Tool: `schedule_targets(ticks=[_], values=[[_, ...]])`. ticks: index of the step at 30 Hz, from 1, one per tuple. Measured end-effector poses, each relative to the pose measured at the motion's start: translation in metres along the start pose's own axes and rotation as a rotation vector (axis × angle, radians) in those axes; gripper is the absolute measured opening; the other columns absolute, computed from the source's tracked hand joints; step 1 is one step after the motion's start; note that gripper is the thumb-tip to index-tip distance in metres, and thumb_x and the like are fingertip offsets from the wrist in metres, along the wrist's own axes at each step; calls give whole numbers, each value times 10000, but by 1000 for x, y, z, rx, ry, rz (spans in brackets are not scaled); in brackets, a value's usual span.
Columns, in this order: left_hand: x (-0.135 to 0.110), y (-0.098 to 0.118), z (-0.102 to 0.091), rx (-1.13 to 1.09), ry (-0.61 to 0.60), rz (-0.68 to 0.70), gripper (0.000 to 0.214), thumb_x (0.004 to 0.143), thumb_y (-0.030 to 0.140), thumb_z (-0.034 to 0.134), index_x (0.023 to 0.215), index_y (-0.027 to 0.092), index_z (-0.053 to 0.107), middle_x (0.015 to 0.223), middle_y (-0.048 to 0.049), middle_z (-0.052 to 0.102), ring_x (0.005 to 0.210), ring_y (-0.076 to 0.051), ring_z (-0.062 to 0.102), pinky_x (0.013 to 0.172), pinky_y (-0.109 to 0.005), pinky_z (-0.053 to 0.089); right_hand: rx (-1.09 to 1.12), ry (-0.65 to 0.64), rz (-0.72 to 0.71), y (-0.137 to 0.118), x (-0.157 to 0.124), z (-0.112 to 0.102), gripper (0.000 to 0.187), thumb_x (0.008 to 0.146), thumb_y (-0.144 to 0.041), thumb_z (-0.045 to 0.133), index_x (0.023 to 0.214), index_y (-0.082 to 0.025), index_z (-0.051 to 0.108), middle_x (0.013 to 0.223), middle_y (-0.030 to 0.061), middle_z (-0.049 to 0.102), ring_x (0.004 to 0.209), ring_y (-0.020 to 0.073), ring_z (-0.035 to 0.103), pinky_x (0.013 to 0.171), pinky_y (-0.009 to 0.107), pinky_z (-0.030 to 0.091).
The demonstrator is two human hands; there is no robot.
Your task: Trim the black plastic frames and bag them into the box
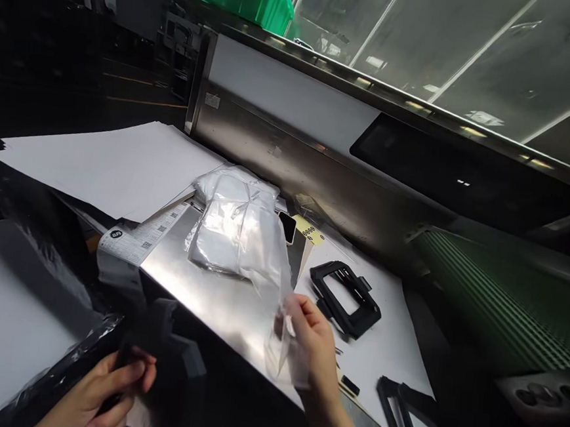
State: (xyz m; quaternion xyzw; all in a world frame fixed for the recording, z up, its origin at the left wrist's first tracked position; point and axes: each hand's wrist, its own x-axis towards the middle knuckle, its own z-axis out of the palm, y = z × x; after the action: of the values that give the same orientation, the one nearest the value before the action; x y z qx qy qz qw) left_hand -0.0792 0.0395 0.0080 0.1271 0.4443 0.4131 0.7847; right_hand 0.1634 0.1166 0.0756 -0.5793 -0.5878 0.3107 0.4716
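Observation:
My right hand is closed in a pinch on a clear plastic bag that hangs blurred below the fingers. Behind it, a stack of clear plastic bags, tied round the middle, lies on the metal tabletop. Low on the left, my left hand is wrapped round a black plastic part, mostly lost in shadow. To the right of my right hand, a black plastic frame rests on white sheeting, and another black frame is cut off by the bottom edge.
White sheets are piled at the back left. A phone-like dark object and yellow label sheet lie behind the bags. A green ribbed conveyor belt stands right; a green bin sits above the metal back panel.

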Motion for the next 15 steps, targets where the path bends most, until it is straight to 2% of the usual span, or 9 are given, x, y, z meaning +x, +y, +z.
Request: schedule_targets(ticks=[2, 6, 8, 11, 13, 15], values=[[-6, -2, 17, -52, -68, -19, 244, 628, 396, 695, 663, 180, 585, 354, 119, 291, 324, 15, 96, 326, -134, 121, -21, -90, -17, 2, -41, 16, 271, 847, -376, 464, 724, -139, 508, 565, -65, 470, 454, 49, 455, 422, 187, 391], [-19, -9, 29, 49, -206, 45, 482, 535, 581, 651, 799, 181, 605, 426, 96, 379, 338, 16, 151, 326, -138, 140, -116, -253, -132, 12, -93, 44, 284, 842, -390, 456, 731, -143, 538, 611, -33, 520, 525, 74, 502, 472, 216, 419], [-25, -11, 28, 130, -199, 58, 476, 525, 569, 666, 776, 176, 574, 479, 88, 393, 361, 8, 179, 339, -145, 169, -183, -307, -184, 15, -107, 54, 248, 856, -368, 442, 823, -156, 566, 713, -5, 572, 613, 95, 545, 548, 251, 457], [-32, -14, 23, 180, -145, 48, 383, 595, 481, 681, 762, 172, 526, 559, 77, 410, 385, 8, 193, 358, -149, 186, -280, -341, -238, 15, -124, 67, 201, 857, -329, 456, 884, -167, 572, 831, 16, 598, 706, 111, 569, 625, 285, 476], [-35, -18, 21, 212, -106, 44, 355, 614, 427, 693, 773, 175, 500, 622, 66, 439, 383, 17, 210, 357, -146, 189, -334, -343, -252, 15, -134, 77, 181, 859, -302, 458, 870, -161, 571, 805, 9, 598, 692, 108, 568, 612, 277, 474], [-37, -23, 19, 254, -66, 31, 344, 612, 365, 713, 778, 172, 483, 653, 58, 462, 372, 21, 244, 345, -142, 192, -382, -334, -240, 16, -142, 84, 178, 872, -266, 434, 827, -159, 569, 692, -11, 582, 593, 89, 548, 520, 230, 447]])
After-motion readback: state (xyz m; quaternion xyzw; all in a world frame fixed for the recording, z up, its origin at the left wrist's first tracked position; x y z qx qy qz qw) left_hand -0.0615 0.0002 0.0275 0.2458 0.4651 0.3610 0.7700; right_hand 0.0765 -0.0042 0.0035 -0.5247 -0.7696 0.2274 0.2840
